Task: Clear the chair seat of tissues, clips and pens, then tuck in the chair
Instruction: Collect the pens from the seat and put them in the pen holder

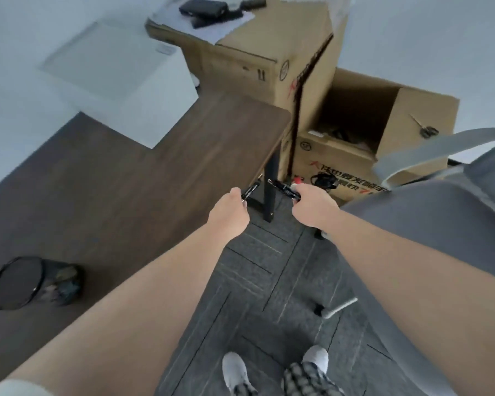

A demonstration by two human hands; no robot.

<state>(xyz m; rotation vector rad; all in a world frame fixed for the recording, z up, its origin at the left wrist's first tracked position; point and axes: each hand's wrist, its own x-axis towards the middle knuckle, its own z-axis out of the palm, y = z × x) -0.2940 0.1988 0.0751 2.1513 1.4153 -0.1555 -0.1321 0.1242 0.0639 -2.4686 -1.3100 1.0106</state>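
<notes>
My left hand (229,213) is closed on a small black clip or pen (249,190) that pokes out past its fingers, over the right edge of the dark wooden desk (120,178). Close beside it, my right hand (312,207) grips a bundle of black pens or clips (283,188), one with a red tip. The grey chair (429,230) stands at the right; its visible seat part looks bare, and my right forearm hides part of it. A black mesh holder (37,281) lies on its side on the desk at lower left.
Two cardboard boxes (352,155) stand beyond the desk's corner, one open. A white cabinet (120,81) sits at the back left. The desk's black leg (270,195) is just past my hands. Grey carpet and my feet are below. A chair caster leg (337,307) juts over the floor.
</notes>
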